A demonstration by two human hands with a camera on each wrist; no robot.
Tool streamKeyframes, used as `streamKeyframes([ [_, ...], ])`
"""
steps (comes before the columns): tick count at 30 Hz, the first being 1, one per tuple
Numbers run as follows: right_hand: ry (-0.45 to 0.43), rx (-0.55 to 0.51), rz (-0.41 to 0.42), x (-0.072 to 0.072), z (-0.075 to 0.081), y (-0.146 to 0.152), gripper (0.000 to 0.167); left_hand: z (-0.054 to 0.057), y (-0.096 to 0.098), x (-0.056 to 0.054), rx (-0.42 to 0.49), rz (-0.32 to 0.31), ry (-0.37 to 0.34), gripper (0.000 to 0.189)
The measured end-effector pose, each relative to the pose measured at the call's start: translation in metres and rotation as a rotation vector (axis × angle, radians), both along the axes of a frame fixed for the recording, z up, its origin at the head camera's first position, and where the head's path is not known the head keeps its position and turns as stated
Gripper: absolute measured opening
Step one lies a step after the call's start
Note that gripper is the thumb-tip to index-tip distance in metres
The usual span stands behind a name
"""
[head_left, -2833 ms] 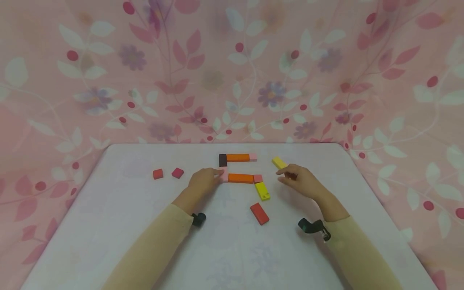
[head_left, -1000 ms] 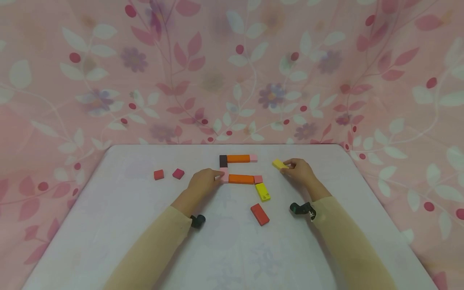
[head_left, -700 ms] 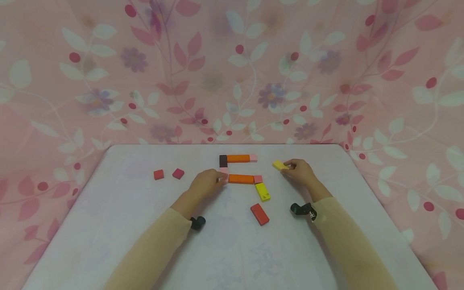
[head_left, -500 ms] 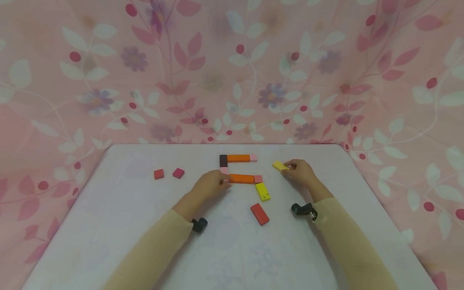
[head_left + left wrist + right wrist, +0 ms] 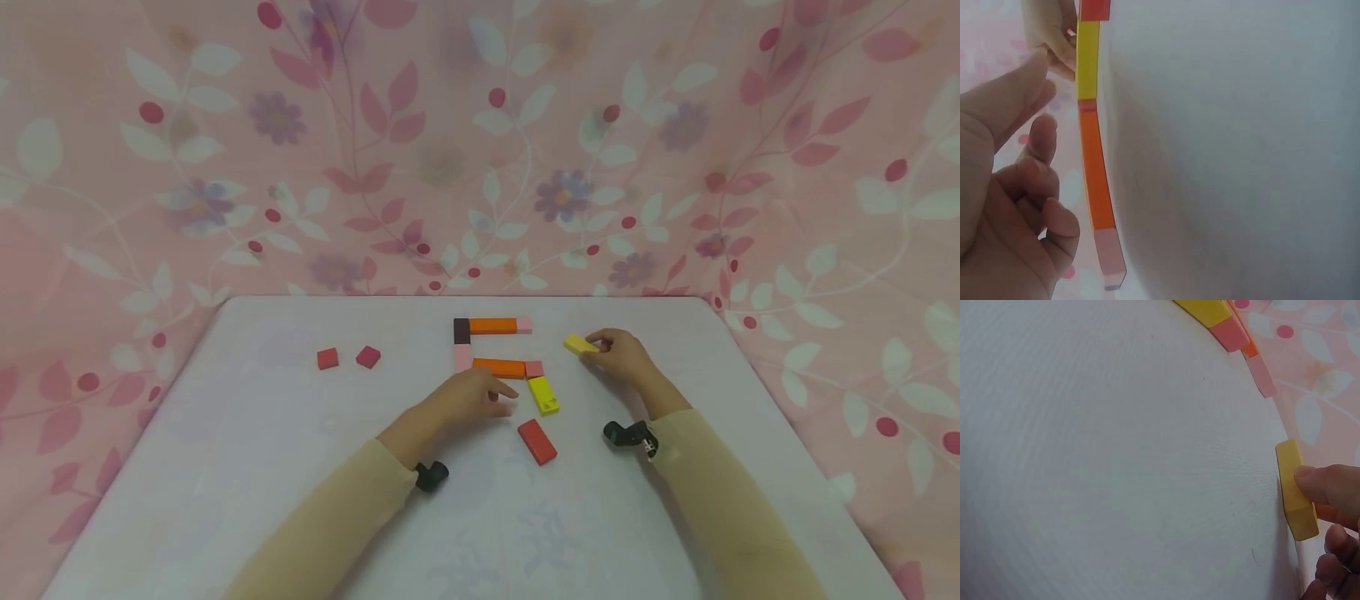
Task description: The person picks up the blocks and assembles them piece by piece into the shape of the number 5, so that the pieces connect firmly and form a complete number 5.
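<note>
My right hand point(image 5: 618, 354) pinches a pale yellow rectangular block point(image 5: 577, 342) between thumb and fingers, at the right of the table. In the right wrist view the thumb lies on that block's face. The left hand point(image 5: 468, 397) hovers just in front of the lower orange block point(image 5: 499, 368), fingers apart, holding nothing. Its fingertips point toward a bright yellow block point(image 5: 543, 395) and a red block point(image 5: 537, 442). Pink point(image 5: 462, 357), black point(image 5: 462, 331) and orange point(image 5: 492, 326) blocks join in an angular line, with small pink blocks point(image 5: 524, 325) point(image 5: 533, 368) at the right ends.
Two small reddish blocks, one point(image 5: 327, 358) and another point(image 5: 368, 357), lie apart on the left of the white table point(image 5: 247, 433). A floral pink cloth point(image 5: 442, 158) hangs behind the table's far edge. Dark cameras point(image 5: 432, 476) sit at the wrists.
The left hand has left the pink block and moved right and nearer, uncovering it. The right hand has reached the pale yellow block, taken hold of it, and shifted it only slightly.
</note>
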State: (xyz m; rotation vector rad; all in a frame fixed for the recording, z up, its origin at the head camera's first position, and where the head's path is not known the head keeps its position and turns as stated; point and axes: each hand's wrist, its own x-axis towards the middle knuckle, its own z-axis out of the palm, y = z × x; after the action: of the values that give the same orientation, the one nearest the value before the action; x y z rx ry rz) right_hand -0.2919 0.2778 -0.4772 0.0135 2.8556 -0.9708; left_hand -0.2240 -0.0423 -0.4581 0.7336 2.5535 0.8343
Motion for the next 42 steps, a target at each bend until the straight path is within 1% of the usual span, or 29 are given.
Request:
streamKeyframes([
  [4, -0.008, 0.013, -0.009, 0.0, 0.001, -0.001, 0.043, -0.003, 0.009, 0.005, -0.002, -0.055, -0.029, 0.033],
  [11, -0.063, 0.026, -0.022, 0.004, 0.004, 0.0, 0.043, -0.005, 0.018, 0.011, -0.02, -0.13, -0.008, 0.037],
  [14, -0.078, 0.026, -0.007, 0.005, 0.004, 0.001, 0.044, -0.005, 0.02, 0.011, -0.02, -0.147, -0.007, 0.037],
  [20, -0.059, 0.02, 0.062, 0.004, 0.0, 0.005, 0.041, -0.006, 0.019, 0.011, -0.02, -0.188, 0.0, 0.036],
  [26, -0.062, -0.013, 0.126, 0.006, 0.0, 0.006, 0.036, -0.004, 0.019, 0.01, -0.045, -0.19, 0.008, 0.032],
  [29, -0.015, -0.026, 0.145, 0.009, 0.003, 0.007, 0.023, -0.002, 0.019, 0.011, -0.069, -0.177, 0.002, 0.031],
  [32, 0.01, -0.023, 0.189, 0.013, 0.006, 0.007, 0.016, -0.002, 0.018, 0.012, -0.097, -0.16, 0.003, 0.03],
  [33, 0.014, -0.022, 0.201, 0.015, 0.007, 0.006, 0.015, -0.002, 0.017, 0.013, -0.106, -0.155, 0.009, 0.029],
  [36, -0.007, -0.015, 0.243, 0.018, 0.006, 0.006, 0.021, -0.002, 0.016, 0.014, -0.125, -0.147, 0.032, 0.028],
  [38, -0.007, -0.015, 0.24, 0.021, 0.005, 0.006, 0.023, -0.002, 0.015, 0.014, -0.132, -0.135, 0.035, 0.027],
  [42, 0.01, -0.01, 0.238, 0.028, 0.004, 0.008, 0.022, -0.001, 0.012, 0.017, -0.136, -0.105, 0.018, 0.027],
])
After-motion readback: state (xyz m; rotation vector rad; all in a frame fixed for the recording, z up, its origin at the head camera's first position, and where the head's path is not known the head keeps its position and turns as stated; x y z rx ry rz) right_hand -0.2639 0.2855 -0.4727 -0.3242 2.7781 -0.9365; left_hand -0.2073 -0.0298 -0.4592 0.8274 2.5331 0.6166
